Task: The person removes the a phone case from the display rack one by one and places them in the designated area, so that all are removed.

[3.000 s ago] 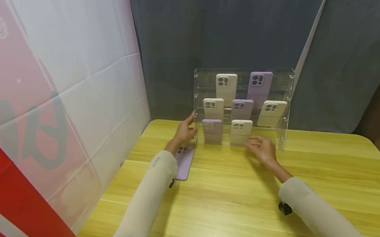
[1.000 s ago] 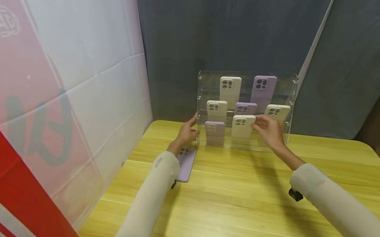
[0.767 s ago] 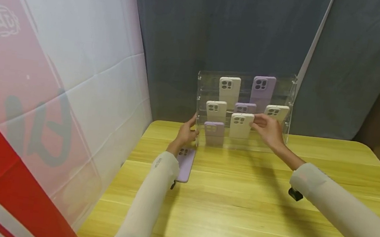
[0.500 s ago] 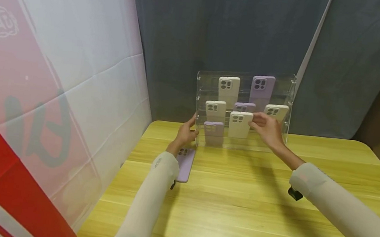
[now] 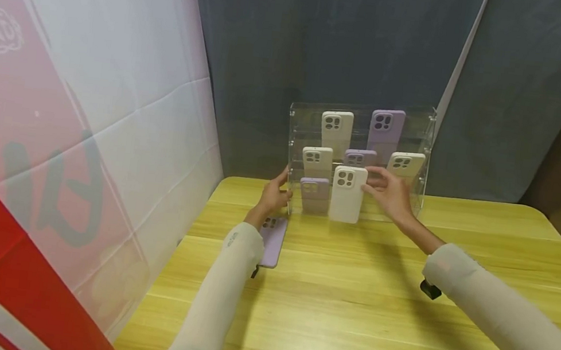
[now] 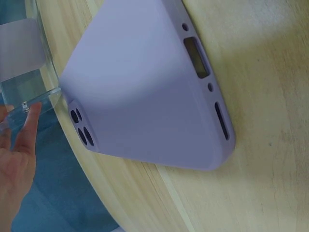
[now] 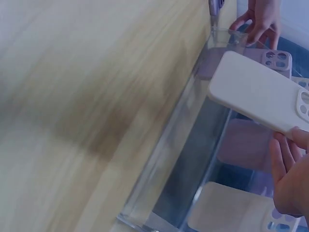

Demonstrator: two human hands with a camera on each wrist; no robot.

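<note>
My right hand point(image 5: 392, 196) pinches a white phone case point(image 5: 348, 197) by its right edge. The case is upright in front of the clear acrylic display stand point(image 5: 414, 205), out of its bottom row; in the right wrist view it hangs over the bottom ledge. With fingers on both sides of the left panel, my left hand point(image 5: 274, 197) holds the stand. A purple phone case point(image 5: 272, 246) lies camera side up on the table beside my left wrist, and it fills much of the left wrist view point(image 6: 140, 87).
Another purple case point(image 5: 314, 195) stands in the bottom row. Above it are a white case point(image 5: 316, 162), a purple case point(image 5: 360, 158) and a right-hand white case point(image 5: 406, 165). The top row holds one white point(image 5: 336, 132) and one purple case point(image 5: 386, 132). A grey curtain hangs behind the wooden table point(image 5: 336, 320).
My right hand has raised the white case out of the bottom row, then brought it forward and slightly left, clear of the front ledge. My left hand keeps its place on the stand.
</note>
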